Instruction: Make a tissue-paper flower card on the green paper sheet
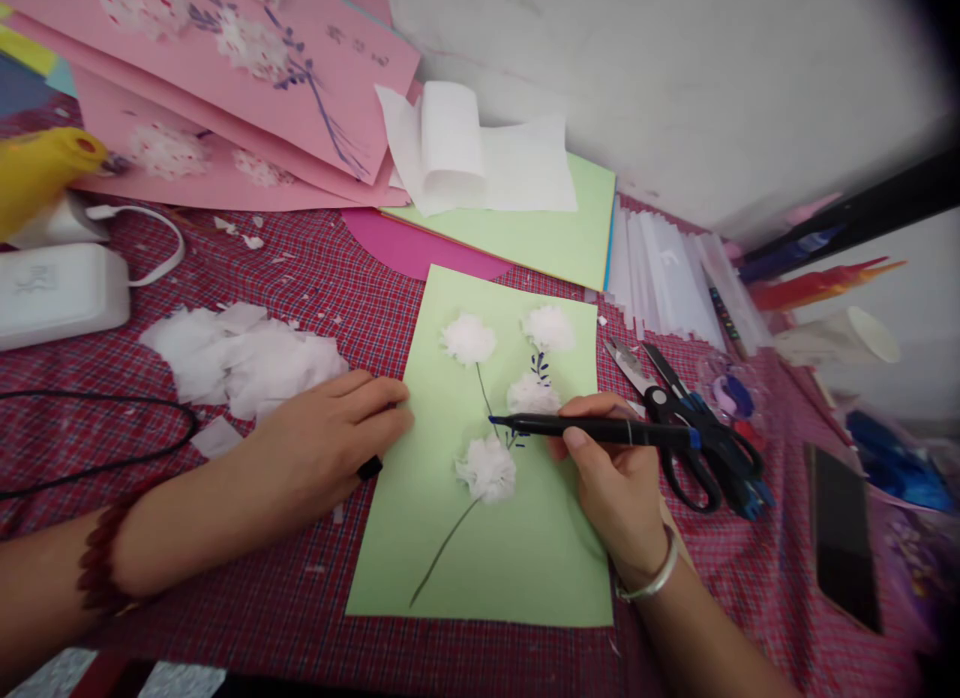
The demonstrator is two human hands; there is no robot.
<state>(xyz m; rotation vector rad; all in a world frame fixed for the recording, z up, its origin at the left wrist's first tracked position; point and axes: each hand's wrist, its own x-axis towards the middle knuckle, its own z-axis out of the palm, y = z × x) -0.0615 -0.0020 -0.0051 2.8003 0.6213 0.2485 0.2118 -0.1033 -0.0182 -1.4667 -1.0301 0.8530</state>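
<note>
A black marker pen [585, 428] lies almost level in my right hand [615, 478], pinched between thumb and fingers. Its blue tip touches a drawn dark stem on the light green sheet of paper [540, 568]. Several ruffled white paper flowers, among them one at the lower middle [487, 468], sit on that sheet. Small blue leaf strokes show beside the upper right flowers and near the pen tip. My left hand [352, 428] rests flat with its fingertips at the sheet's left edge, holding nothing.
White tissue pieces [240, 358] lie left of the sheet. Black-handled scissors [697, 448] and a phone [844, 538] are on the right. Pink sheets with flowers [315, 38], a white paper roll [450, 128] and translucent strips [664, 268] lie along the wall.
</note>
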